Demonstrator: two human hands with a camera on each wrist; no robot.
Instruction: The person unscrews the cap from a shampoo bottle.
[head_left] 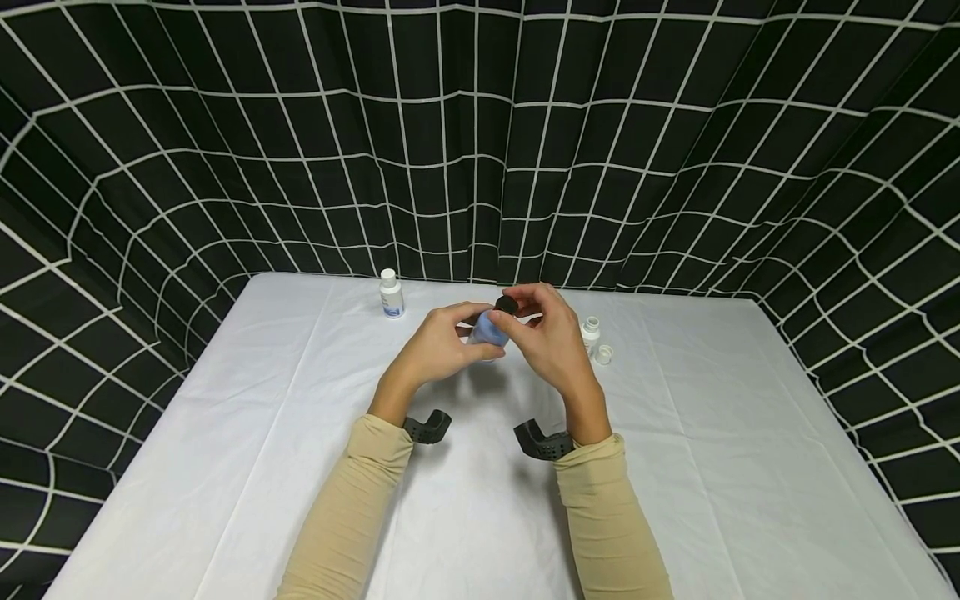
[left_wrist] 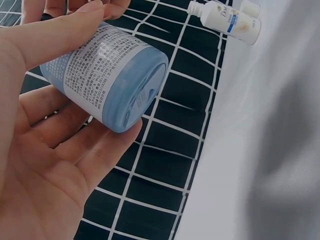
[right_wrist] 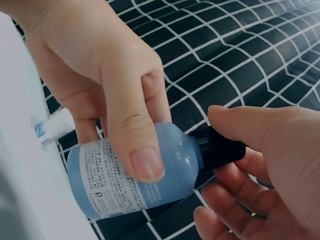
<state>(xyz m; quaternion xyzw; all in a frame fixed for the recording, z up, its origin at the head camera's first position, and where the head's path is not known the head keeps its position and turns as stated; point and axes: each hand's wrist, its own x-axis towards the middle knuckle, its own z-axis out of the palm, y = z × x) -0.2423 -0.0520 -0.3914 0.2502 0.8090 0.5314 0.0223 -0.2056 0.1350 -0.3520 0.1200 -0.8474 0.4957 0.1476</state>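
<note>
My left hand grips a blue bottle around its body, with the thumb lying across the printed white label. The bottle is held tilted above the table, its base turned toward the left wrist camera. At its top end, my right hand pinches the black cap between thumb and fingers. The cap sits on the bottle's neck.
A capped white bottle stands at the back left of the white-covered table. Right of my hands stands an uncapped white bottle, with a white cap beside it. A black gridded curtain surrounds the table.
</note>
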